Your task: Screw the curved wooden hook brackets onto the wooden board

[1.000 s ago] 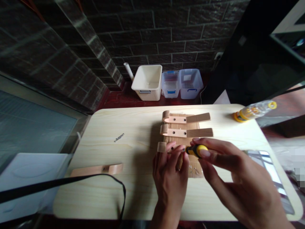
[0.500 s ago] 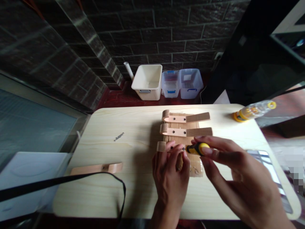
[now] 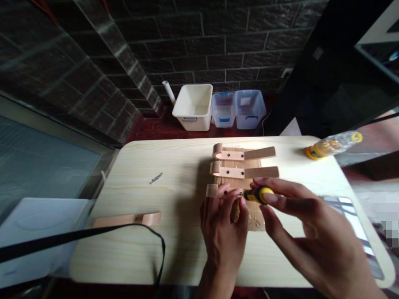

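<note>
My right hand (image 3: 299, 220) holds a yellow and black screwdriver (image 3: 259, 194) by its handle, the tip pointing left at a hole in a wooden hook (image 3: 212, 190). My left hand (image 3: 222, 228) is wrapped round that hook, its fingers close to the tip and covering much of the piece. Beneath lies a wooden board (image 3: 257, 226). Farther up the board are two more curved wooden hooks, an upper hook (image 3: 232, 155) and a middle hook (image 3: 233, 172), each showing two dark holes or screw heads.
Several screws (image 3: 156, 178) lie on the table (image 3: 131, 166) at left, with a loose wooden hook (image 3: 127, 220) nearer me. A black strap (image 3: 93, 232) crosses the lower left. A phone (image 3: 352, 232) rests at right, and a clear-and-yellow bottle-shaped case (image 3: 332, 145) stands behind it.
The thumb and fingers of my right hand have shifted very slightly on the screwdriver handle. My left hand stays on the hook. Little else differs.
</note>
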Available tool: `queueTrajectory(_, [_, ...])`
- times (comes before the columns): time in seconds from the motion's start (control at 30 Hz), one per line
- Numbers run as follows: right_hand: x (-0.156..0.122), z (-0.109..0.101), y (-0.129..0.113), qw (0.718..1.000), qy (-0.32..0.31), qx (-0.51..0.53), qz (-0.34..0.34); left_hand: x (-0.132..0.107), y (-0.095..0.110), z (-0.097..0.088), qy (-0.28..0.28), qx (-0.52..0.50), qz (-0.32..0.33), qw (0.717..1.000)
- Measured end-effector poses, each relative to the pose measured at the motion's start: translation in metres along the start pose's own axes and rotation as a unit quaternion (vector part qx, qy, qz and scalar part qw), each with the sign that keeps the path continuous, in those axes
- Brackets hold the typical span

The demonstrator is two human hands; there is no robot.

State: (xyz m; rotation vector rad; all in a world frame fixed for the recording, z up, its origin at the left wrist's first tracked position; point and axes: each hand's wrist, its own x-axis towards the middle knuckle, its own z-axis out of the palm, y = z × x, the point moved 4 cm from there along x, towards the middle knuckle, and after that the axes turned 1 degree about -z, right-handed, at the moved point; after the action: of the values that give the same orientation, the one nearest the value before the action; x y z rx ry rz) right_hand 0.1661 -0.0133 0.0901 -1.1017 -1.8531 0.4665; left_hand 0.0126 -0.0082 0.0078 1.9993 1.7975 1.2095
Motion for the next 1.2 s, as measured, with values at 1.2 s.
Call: queueTrajectory(1.2, [0.005,-0.002,-0.007,0.998,-0.001,-0.068,-0.003,-0.001,-0.003,0.001,0.011,-0.01,0.0,1.0])
